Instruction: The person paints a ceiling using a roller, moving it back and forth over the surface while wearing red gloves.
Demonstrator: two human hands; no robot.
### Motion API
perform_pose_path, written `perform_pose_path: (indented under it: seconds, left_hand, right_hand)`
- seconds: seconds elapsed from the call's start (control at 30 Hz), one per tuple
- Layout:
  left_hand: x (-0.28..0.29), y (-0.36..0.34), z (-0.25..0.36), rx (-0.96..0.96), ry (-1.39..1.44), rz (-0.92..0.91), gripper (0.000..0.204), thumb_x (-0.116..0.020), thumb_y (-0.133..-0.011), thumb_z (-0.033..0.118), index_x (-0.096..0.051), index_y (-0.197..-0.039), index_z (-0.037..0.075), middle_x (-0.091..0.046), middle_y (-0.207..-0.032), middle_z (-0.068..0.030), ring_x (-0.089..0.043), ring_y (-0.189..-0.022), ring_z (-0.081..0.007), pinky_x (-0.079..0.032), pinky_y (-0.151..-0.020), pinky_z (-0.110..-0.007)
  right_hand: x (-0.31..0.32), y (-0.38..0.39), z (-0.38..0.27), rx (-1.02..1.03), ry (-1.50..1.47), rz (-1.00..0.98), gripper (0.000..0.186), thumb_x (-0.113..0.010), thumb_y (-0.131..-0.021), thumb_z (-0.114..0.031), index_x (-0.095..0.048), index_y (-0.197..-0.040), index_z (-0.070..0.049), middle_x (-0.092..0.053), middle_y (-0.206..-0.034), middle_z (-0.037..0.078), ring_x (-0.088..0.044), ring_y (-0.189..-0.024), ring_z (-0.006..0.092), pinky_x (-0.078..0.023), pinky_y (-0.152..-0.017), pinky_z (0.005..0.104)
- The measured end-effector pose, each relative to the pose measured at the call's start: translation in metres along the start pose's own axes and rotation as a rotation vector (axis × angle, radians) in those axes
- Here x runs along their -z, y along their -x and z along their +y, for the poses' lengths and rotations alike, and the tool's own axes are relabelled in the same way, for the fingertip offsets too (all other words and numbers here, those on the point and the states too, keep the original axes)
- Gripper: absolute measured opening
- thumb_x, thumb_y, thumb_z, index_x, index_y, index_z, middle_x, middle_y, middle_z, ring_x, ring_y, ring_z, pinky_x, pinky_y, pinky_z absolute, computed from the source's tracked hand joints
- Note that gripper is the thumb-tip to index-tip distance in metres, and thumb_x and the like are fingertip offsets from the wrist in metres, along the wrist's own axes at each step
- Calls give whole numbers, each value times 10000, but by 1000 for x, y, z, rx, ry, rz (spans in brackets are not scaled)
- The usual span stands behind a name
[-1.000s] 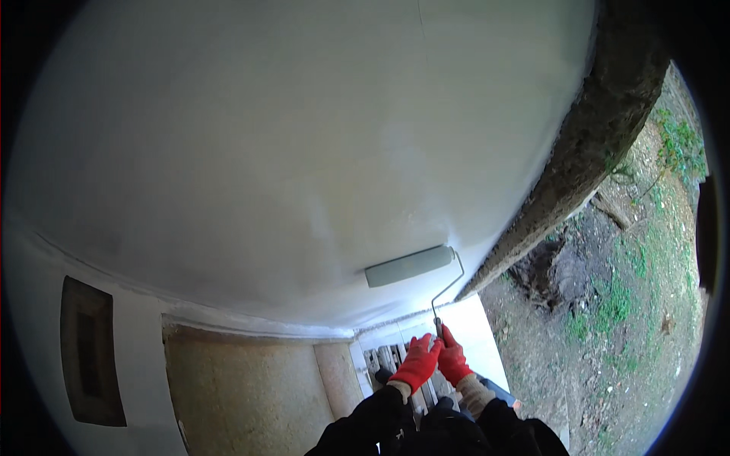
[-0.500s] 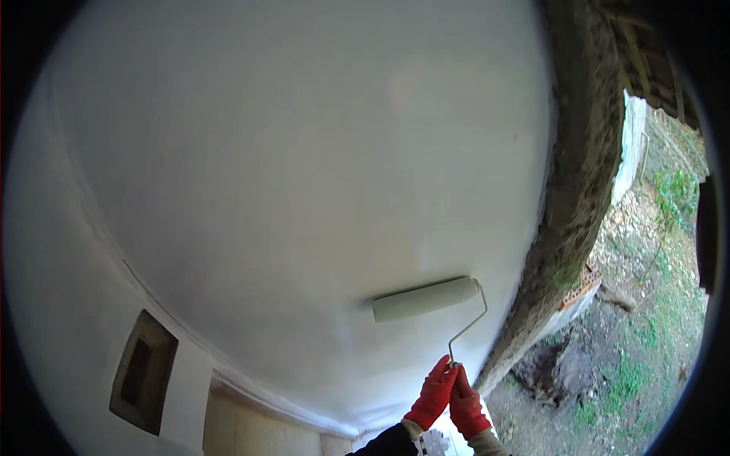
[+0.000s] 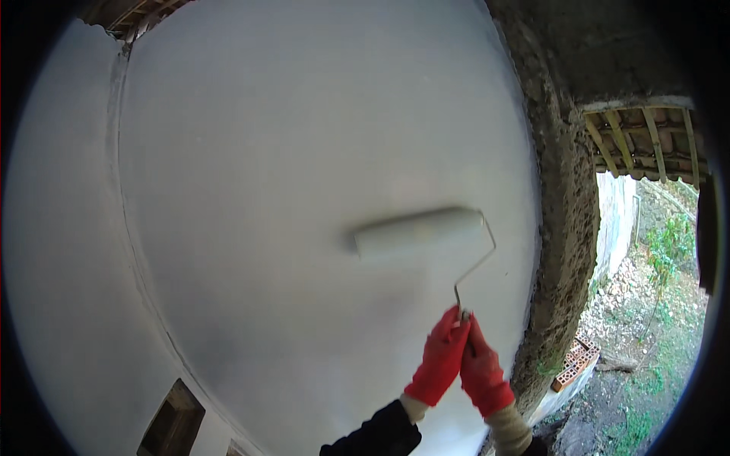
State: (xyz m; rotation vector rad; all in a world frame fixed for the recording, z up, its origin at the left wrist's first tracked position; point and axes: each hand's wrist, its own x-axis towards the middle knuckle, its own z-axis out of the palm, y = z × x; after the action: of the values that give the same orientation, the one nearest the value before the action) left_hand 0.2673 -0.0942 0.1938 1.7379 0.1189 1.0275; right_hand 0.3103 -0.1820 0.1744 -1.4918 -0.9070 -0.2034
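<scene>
A pale paint roller (image 3: pixel 418 232) lies across a white wall (image 3: pixel 289 152), slightly blurred, its right end a little higher than its left. From that right end a bent wire frame runs down to the handle. My left hand (image 3: pixel 441 357), in a red glove, is closed round the handle. Against it my right hand (image 3: pixel 483 372), gloved in red too, grips the same handle, which the fingers mostly cover. Both forearms, with beige cuffs and dark sleeves, rise from the lower edge.
A rough, bare column-like edge (image 3: pixel 559 228) bounds the wall on the right. Beyond it are a tiled roof overhang (image 3: pixel 646 140), hollow red bricks (image 3: pixel 576 361) and grassy ground with rubble. At lower left is a small recessed opening (image 3: pixel 173 418); a cracked corner seam runs above it.
The roller and both hands have moved up the wall. My view has tilted upward too, bringing the roof edges into sight, and the opening at lower left sits lower.
</scene>
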Motion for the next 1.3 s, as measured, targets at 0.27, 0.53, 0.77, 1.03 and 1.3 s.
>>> perform_pose_path:
  seconds: [0.27, 0.53, 0.77, 1.03, 1.3]
  left_hand:
    - [60, -108, 144, -328, -6, -31, 433, -515, -965, 231, -451, -1341, 26, -593, -1225, -110, -560, -1089, -164, -425, -927, -284]
    - [110, -119, 197, -613, -352, -35, 433, -436, -991, 265, -411, -1351, 26, -560, -1268, -150, -415, -1302, -274, -308, -1070, -373]
    - [161, -104, 209, -578, -564, -180, 412, -478, -979, 209, -410, -1338, 19, -555, -1238, -173, -318, -1363, -347, -318, -1073, -428]
    - [178, -80, 196, -591, -702, -203, 423, -522, -959, 184, -415, -1346, 51, -497, -1314, -140, -274, -1382, -361, -354, -1057, -446]
    - [141, -51, 150, -400, -624, -186, 385, -511, -961, 171, -452, -1312, 26, -522, -1297, -138, -296, -1377, -339, -334, -1074, -432]
  right_hand:
    - [-1, -178, -158, 45, -208, -16, 507, -442, -930, -223, -375, -1433, -231, -545, -711, 55, -544, -553, 189, -469, -461, 353]
    - [27, -334, -315, 245, -397, -39, 383, -501, -917, -261, -475, -1297, -226, -421, -576, 13, -408, -440, 125, -349, -387, 281]
    - [23, -425, -418, 285, -466, 12, 196, -530, -924, -284, -504, -938, -90, -535, -719, 63, -540, -617, 164, -493, -510, 325]
    - [4, -437, -413, 357, -579, 122, 323, -540, -922, -326, -543, -1173, -122, -525, -665, 49, -540, -604, 188, -513, -535, 351]
    - [49, -307, -352, 662, -455, 456, 540, -481, -967, -170, -307, -1469, -270, -544, -765, 3, -458, -561, 110, -435, -457, 289]
